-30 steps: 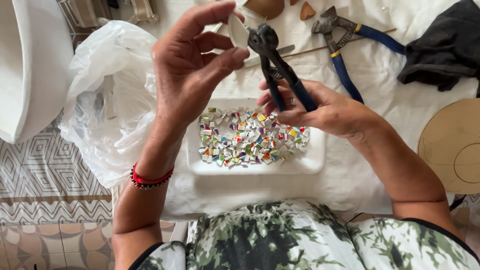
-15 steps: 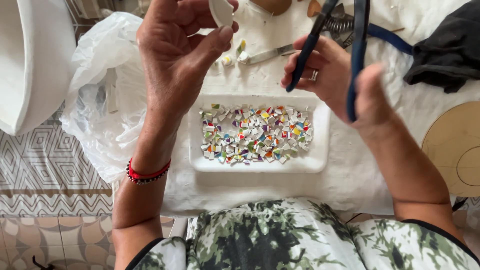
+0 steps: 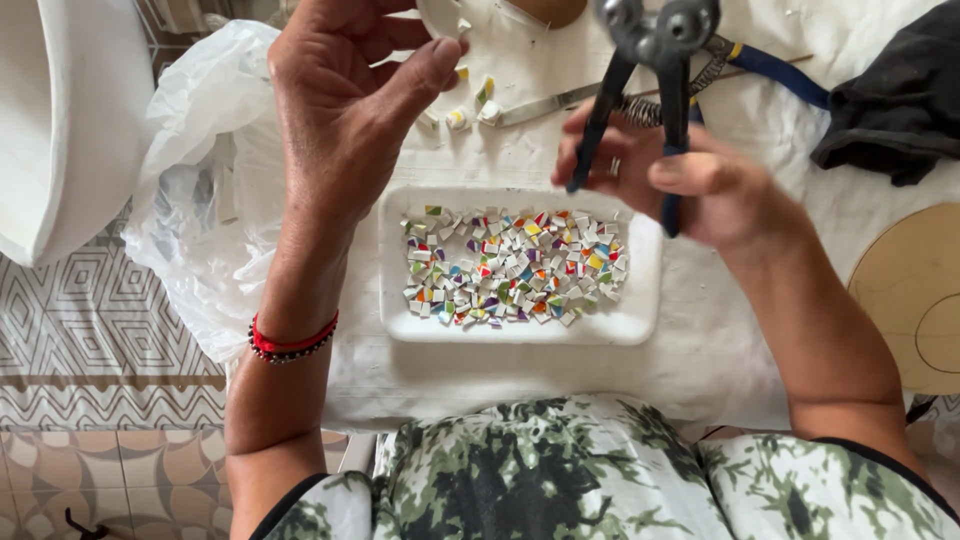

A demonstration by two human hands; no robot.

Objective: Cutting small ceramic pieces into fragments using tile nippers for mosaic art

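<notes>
Head-camera view: a pair of black-jawed tile nippers with dark blue handles (image 3: 650,90) is held upright by the right hand (image 3: 690,185), whose grip is clenched around both handles, the jaws raised toward twelve o'clock near the top edge of the frame. The left hand (image 3: 345,110) is lifted at about eleven o'clock from the tray, its thumb and fingers pinched on a small piece of white ceramic (image 3: 440,15) that is partly cut off by the frame edge, so the grip is closed on that piece. A red and black beaded bracelet (image 3: 290,340) is worn on the left wrist. Below both hands, at the centre, a shallow white rectangular tray (image 3: 520,325) is set on the white cloth-covered worktop (image 3: 700,340), and a heap of small multicoloured tile fragments (image 3: 515,265) is spread across its floor. A few loose tile chips (image 3: 470,105) are scattered on the cloth just beyond the tray at twelve o'clock, beside a second metal tool with blue handles (image 3: 760,65) lying flat. A crumpled clear plastic bag (image 3: 200,200) is seen at nine o'clock, a dark folded cloth (image 3: 890,100) at two o'clock, and a round wooden disc (image 3: 915,295) at three o'clock, partly out of frame.
</notes>
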